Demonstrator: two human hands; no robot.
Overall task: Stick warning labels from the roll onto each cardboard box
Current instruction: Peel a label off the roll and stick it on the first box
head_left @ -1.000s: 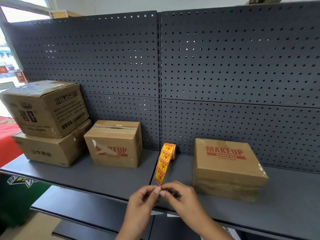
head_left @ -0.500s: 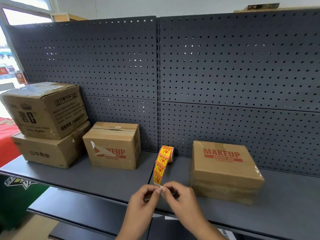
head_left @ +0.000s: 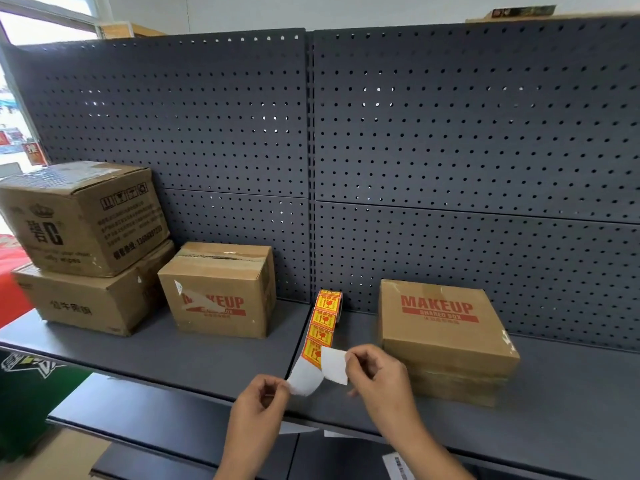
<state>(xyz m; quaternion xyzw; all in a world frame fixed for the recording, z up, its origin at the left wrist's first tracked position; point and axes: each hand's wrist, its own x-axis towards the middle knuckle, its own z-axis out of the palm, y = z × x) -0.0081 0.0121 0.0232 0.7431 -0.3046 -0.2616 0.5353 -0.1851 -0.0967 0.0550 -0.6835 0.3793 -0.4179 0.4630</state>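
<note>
A dark grey metal shelf (head_left: 173, 355) backed by grey pegboard (head_left: 450, 133) with rows of small holes. A roll (head_left: 330, 303) of yellow-and-red warning labels stands on edge at the back of the shelf, near the pegboard, between two boxes. A flat strip (head_left: 322, 330) of square labels runs off it, its long axis pointing from the roll forward and down toward the person, printed side up.

At the strip's near end two white pieces part in a V. The left hand (head_left: 258, 407) pinches the glossy, curling liner (head_left: 304, 379) between thumb and finger. The right hand (head_left: 377, 375) pinches one square label (head_left: 334, 365) by its right edge, plain white back toward the camera, held above the shelf front.

Four brown cardboard boxes sit on the shelf. The right box (head_left: 446, 341), low and wide with red MAKEUP print on top, lies just beside the right hand. The middle box (head_left: 221, 296), left of the roll, has a taped top and a torn white patch over its red print. Far left, a top box (head_left: 79, 220) with black print is stacked askew on a bottom box (head_left: 93, 303).
</note>
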